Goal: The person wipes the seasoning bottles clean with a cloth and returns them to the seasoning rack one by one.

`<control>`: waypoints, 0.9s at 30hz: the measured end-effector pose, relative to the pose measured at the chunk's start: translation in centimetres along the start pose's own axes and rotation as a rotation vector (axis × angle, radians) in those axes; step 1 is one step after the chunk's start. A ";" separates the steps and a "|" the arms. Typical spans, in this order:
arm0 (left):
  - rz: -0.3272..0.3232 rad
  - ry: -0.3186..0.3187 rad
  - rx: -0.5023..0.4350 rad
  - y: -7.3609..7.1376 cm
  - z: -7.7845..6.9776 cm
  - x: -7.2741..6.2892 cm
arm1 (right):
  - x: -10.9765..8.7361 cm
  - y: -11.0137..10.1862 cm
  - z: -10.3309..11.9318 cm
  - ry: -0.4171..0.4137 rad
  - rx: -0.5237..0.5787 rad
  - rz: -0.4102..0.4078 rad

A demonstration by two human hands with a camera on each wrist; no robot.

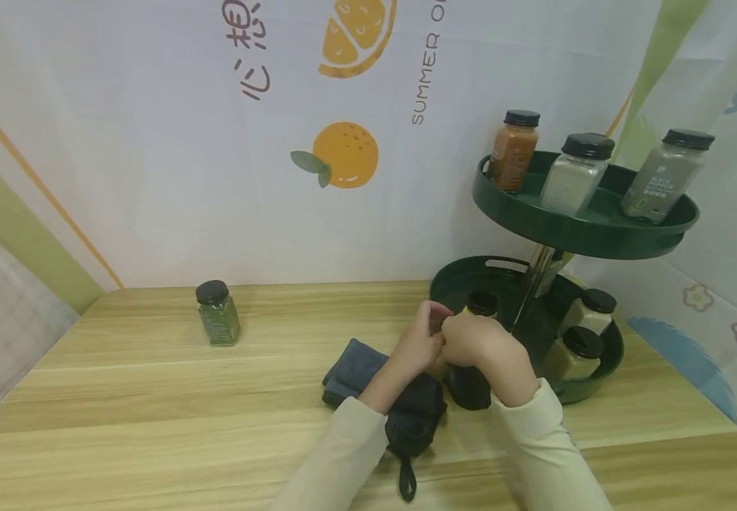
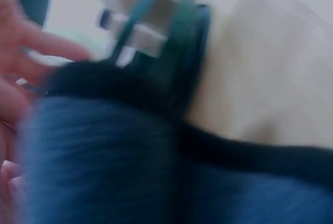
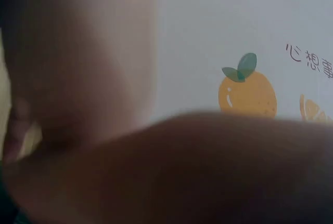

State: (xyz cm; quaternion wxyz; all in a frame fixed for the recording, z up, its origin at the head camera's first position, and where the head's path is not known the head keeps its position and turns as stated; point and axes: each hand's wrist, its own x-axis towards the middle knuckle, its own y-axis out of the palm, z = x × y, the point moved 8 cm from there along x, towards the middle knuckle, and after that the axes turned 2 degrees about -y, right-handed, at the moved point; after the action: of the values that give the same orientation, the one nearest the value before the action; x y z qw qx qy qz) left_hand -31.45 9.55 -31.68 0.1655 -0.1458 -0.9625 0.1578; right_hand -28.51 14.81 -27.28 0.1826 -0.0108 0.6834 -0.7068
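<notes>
My left hand (image 1: 418,341) and right hand (image 1: 480,344) meet in front of the green two-tier rack in the head view. Their fingertips are hidden behind each other, so whether anything lies between them is unclear. Just behind the right hand, a jar with a black cap (image 1: 482,303) shows a bit of yellow. Under the left forearm lies a black cloth item with a hanging loop (image 1: 415,419), beside a folded blue-grey cloth (image 1: 357,365). Beneath the right hand is a dark rounded object (image 1: 468,388). Blue fabric (image 2: 99,156) with black edging fills much of the left wrist view.
The green rack (image 1: 573,234) carries orange (image 1: 512,152), whitish (image 1: 573,181) and grey (image 1: 662,181) jars above. Pale jars (image 1: 588,312) stand on its lower tray. A green-filled jar (image 1: 218,316) stands at the table's back left, before a printed curtain (image 1: 183,177).
</notes>
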 end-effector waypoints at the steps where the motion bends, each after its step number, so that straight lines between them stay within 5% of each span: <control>1: 0.016 -0.018 -0.027 -0.3 0.0 0.0 | 0.1 0.0 0.1 -0.004 0.001 -0.011; 7: 0.036 -0.034 -0.109 -3.9 -1.5 -0.3 | 0.5 0.1 0.1 0.023 -0.033 -0.013; 12: -0.076 -0.013 -0.136 -9.0 -3.0 -1.3 | 0.8 0.2 0.2 0.030 -0.054 -0.022; 16: -0.183 0.008 0.000 -13.8 -3.5 -2.9 | 0.8 0.2 0.1 0.058 -0.065 -0.042; 23: -0.422 -0.046 0.250 -23.3 -1.8 -6.9 | 0.4 0.4 -1.0 0.139 -0.050 0.031; 27: -0.463 -0.133 0.250 -27.6 0.3 -8.9 | -0.1 0.2 -1.9 0.146 -0.032 0.073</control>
State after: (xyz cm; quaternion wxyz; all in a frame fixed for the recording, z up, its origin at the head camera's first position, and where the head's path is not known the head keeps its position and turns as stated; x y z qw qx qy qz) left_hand -29.84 -18.50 -24.62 0.1501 0.1105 -0.9520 0.2426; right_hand -28.83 16.63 -27.62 0.1579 0.0627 0.7062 -0.6874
